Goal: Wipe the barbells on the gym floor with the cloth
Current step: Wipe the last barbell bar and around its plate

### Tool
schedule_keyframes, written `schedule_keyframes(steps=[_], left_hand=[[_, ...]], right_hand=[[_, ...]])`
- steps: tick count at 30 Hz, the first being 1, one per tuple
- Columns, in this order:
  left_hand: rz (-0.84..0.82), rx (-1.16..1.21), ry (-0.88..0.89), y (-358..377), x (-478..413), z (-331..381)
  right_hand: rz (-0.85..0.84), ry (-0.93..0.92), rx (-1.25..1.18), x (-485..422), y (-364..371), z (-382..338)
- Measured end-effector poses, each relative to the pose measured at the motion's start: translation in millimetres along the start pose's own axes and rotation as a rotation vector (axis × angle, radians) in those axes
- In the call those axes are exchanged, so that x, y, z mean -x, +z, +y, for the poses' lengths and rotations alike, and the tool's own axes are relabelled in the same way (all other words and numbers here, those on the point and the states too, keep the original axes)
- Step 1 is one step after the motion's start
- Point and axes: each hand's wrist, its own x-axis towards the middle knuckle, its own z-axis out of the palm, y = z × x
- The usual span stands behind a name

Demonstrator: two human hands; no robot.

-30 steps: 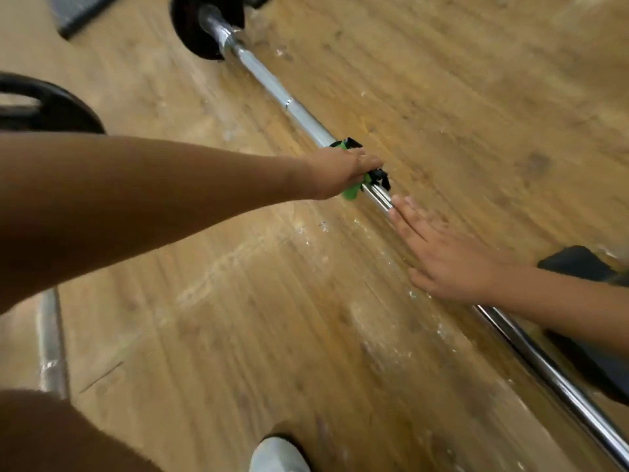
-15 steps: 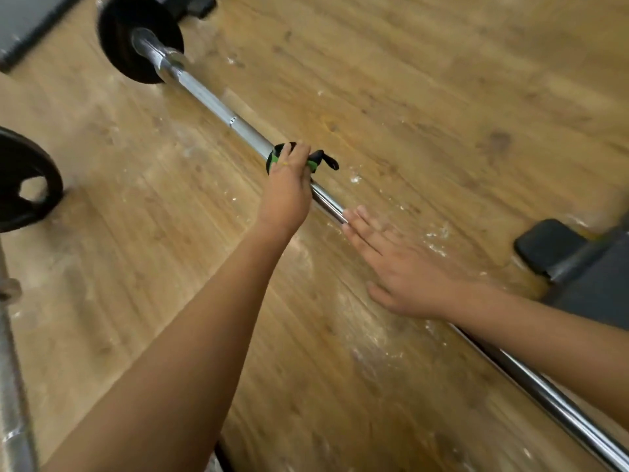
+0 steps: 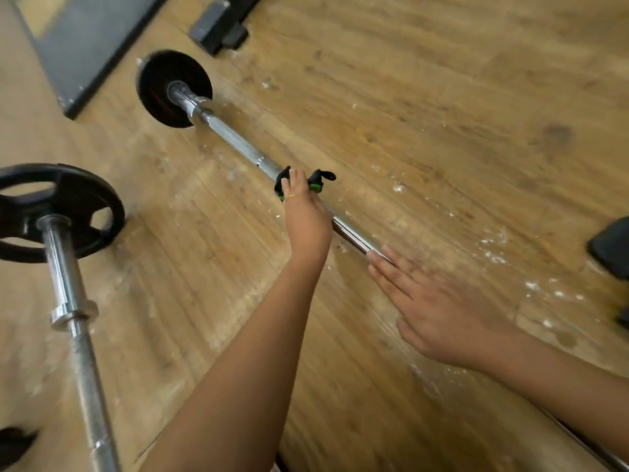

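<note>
Two barbells lie on the wooden floor (image 3: 442,97) in my head view. The long barbell (image 3: 238,141) runs from a black plate (image 3: 160,97) at upper left down to the lower right edge. My left hand (image 3: 308,223) sits on it near the middle. Its fingers are curled over a black-and-green cloth (image 3: 316,183) wrapped round the steel, and a loop of the cloth sticks out on the far side.

My right hand (image 3: 439,311) lies nearby, further down the same bar. It is palm down with fingers straight and together, grasping nothing, and the fingertips (image 3: 374,258) touch the steel. That hand is motion-blurred.

The second barbell (image 3: 68,284) lies well apart at the left, with a spoked plate (image 3: 78,199) and a steel collar (image 3: 73,313). A faint reddish mark on the black plate is too blurred for me to read. White dust (image 3: 493,250) flecks the boards, and a dark mat (image 3: 85,39) sits at upper left.
</note>
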Motion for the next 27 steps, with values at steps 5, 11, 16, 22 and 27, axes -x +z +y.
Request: schedule_keyframes(steps=[5, 11, 16, 22, 27], left_hand=[[0.043, 0.002, -0.006, -4.3, 14.5, -10.2], [0.060, 0.101, -0.039, -2.8, 10.9, -14.7], [0.107, 0.212, -0.052, 4.9, 9.3, -13.7], [0.119, 0.251, -0.109, 1.6, -10.5, -12.8], [0.046, 0.216, 0.002, -6.8, -19.9, -19.7]], right_hand=[[-0.004, -0.004, 0.029, 0.1, 1.7, -12.4], [-0.122, -0.078, 0.109, 0.4, -16.1, -6.0], [-0.252, -0.176, 0.154, -36.2, -67.3, 17.2], [-0.538, -0.037, 0.253, -102.8, -98.7, 6.1], [-0.384, 0.694, -0.300, -166.7, -60.7, -32.8]])
